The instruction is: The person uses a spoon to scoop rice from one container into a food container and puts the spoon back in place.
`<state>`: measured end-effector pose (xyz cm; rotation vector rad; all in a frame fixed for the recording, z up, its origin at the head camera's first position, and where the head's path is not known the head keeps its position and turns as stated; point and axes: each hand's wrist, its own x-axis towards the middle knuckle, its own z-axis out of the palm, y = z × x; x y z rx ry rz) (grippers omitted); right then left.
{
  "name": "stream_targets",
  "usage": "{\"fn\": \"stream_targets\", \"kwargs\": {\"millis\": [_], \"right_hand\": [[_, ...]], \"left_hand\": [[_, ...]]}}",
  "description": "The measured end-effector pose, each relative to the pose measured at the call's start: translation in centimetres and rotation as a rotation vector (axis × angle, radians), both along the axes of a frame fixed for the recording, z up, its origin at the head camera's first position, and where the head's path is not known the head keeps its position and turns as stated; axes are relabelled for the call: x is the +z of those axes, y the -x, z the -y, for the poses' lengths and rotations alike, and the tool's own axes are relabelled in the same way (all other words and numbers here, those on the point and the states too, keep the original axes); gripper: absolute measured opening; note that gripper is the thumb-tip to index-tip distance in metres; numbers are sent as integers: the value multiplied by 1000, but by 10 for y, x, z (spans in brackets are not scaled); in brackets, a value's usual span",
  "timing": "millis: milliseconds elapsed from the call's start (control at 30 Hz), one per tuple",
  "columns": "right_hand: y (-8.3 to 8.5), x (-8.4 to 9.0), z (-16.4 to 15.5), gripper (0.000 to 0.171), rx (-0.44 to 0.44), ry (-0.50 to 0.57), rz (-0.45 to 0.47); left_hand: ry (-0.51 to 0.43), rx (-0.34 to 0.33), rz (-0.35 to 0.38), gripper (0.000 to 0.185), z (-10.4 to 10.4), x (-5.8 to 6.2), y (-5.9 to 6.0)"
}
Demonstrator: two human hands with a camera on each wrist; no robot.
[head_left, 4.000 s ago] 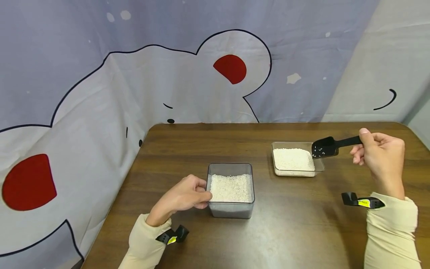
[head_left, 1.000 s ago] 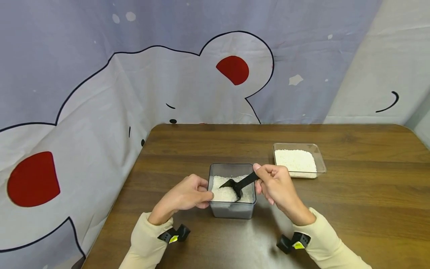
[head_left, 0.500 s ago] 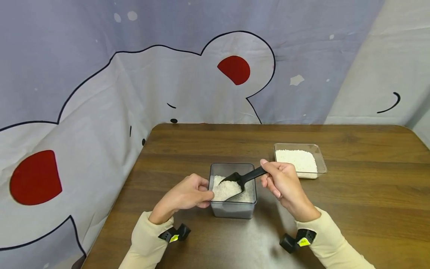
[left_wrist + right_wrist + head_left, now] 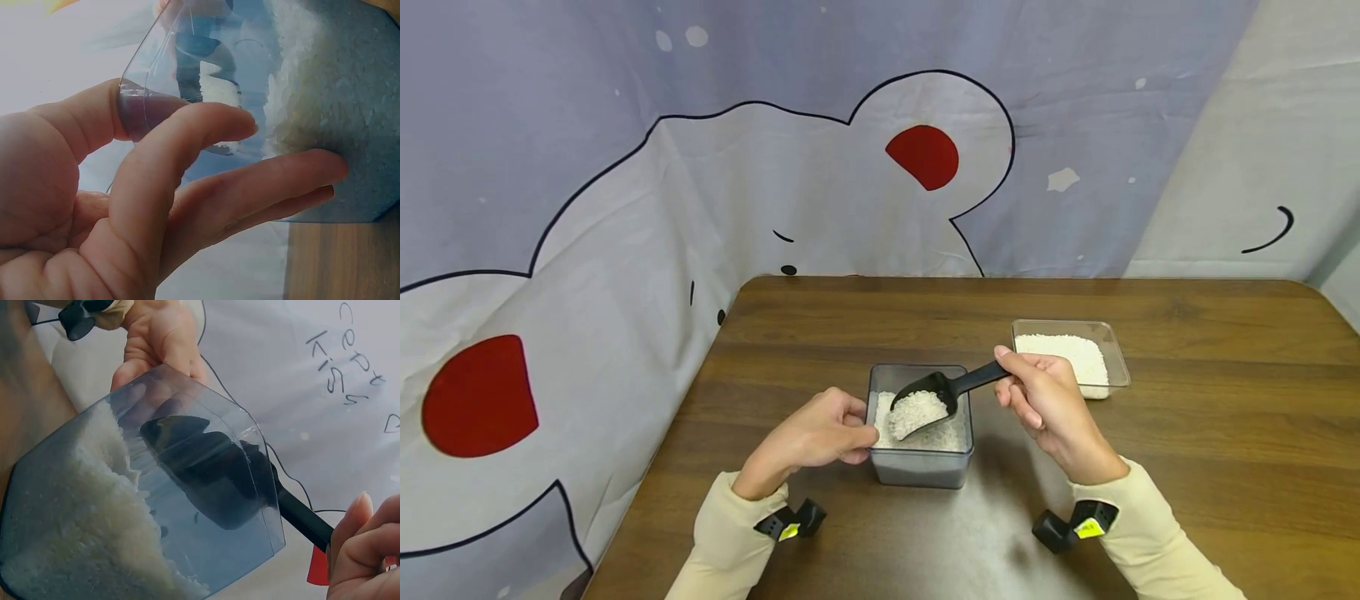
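A square, see-through grey container (image 4: 921,468) partly full of rice (image 4: 325,94) stands on the table. My left hand (image 4: 811,435) pinches its left rim, thumb over the edge and fingers along the outer wall. My right hand (image 4: 1054,408) grips the end of the handle of a black scoop (image 4: 976,377). The scoop's bowl, heaped with rice (image 4: 917,412), hangs tilted inside the container's mouth, over the rice left there. In the right wrist view the scoop (image 4: 219,481) shows through the clear wall, above the rice level.
A shallow clear tray (image 4: 1116,358) holding white rice stands at the back right, partly behind my right hand. The brown wooden table (image 4: 850,325) ends at a printed curtain (image 4: 737,192) along the back and left.
My right hand has come from the shallow tray to the grey container. The scoop has dug into the rice there and risen, now filled. The left hand has kept its hold.
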<state>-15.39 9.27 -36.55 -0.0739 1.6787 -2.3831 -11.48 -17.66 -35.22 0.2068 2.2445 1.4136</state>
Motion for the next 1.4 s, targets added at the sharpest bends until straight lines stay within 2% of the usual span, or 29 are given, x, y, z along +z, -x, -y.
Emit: {"fn": "stream_targets", "kwargs": {"millis": [233,533,800,1000,1200,1400], "right_hand": [[1,0,-2,33,19,43,21],[6,3,-11,39,43,140,12],[12,9,-26,38,84,280,-13],[19,11,-41,36,41,329,3],[29,11,-63,38,-18,422,-16],[39,8,-83,41,-40,516,-28]], "left_hand": [[19,4,-5,12,-1,0,0],[9,-11,-12,15,0,0,0],[7,-8,-3,16,0,-1,1],[-9,-10,4,19,1,-1,1],[-12,-14,0,20,1,0,1],[-26,-3,15,24,1,0,0]]}}
